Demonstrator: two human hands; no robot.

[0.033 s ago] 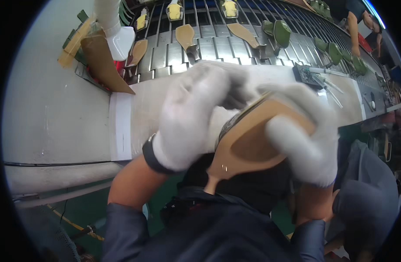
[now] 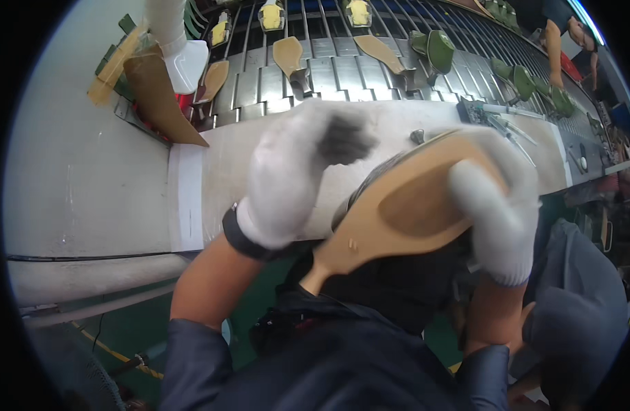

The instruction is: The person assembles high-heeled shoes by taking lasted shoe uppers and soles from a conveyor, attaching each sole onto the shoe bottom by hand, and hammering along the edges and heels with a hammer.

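A high-heeled shoe [image 2: 359, 226] is tilted across my front with its tan sole facing me. Its narrow heel points to the lower left, and a strip of patterned upper shows along the far edge. My right hand [image 2: 500, 205], in a white knit glove, grips the forefoot, thumb pressed on the sole. Left of the shoe and apart from it hovers my left hand [image 2: 287, 178], in a white glove with dark grey fingers. Those fingers are smeared by motion, so I cannot make out their closure or contents. A small dark metal piece [image 2: 416, 136] lies on the worktable beyond the shoe.
Behind the pale worktable [image 2: 222, 178] runs a slatted metal conveyor [image 2: 257, 85] carrying tan soles [image 2: 287, 58] and green shoes [image 2: 438, 53]. Syringe-like tubes [image 2: 510, 127] stand in a dark holder at right. A white nozzle [image 2: 186, 67] hangs at left. Another person [image 2: 575, 294] is close on the right.
My left hand has drawn away from the shoe, leaving a gap. The shoe in my right hand has shifted slightly and shows more of its sole. The small metal piece has come into view.
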